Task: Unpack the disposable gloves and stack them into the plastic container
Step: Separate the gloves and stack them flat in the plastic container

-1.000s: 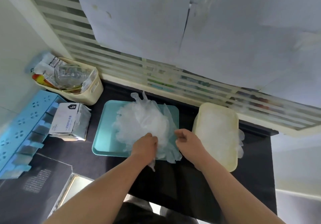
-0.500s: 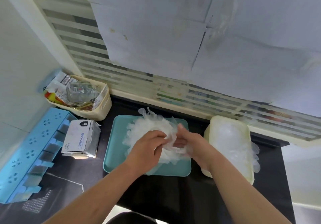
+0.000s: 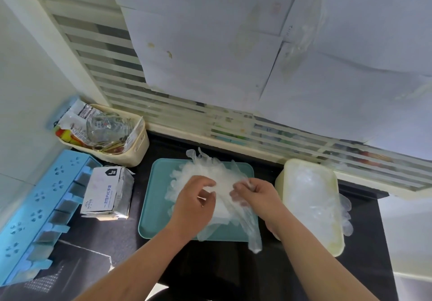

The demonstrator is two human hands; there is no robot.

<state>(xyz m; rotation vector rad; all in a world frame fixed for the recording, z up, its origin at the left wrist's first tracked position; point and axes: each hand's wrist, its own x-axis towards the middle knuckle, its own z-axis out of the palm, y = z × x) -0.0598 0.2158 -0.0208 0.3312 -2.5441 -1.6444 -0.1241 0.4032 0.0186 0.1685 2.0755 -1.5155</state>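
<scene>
Fingers [image 3: 241, 185], L+R, pinch glove [image 3: 246, 217], over tray [image 3: 154, 209]

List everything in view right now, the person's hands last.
clear disposable gloves: one loose pile, translucent, on the tray
teal plastic tray: one, centre of counter
cream plastic container: one, right of tray, holds gloves, some overhanging its right side
grey-white cardboard glove box: one, left of tray
cream basket: one, back left, holds packets
blue plastic rack: one, far left
black counter: one, underneath
white paper sheets: several, on the wall behind
left hand: pinches gloves over the tray
right hand: pinches a glove hanging past the tray's front edge
</scene>
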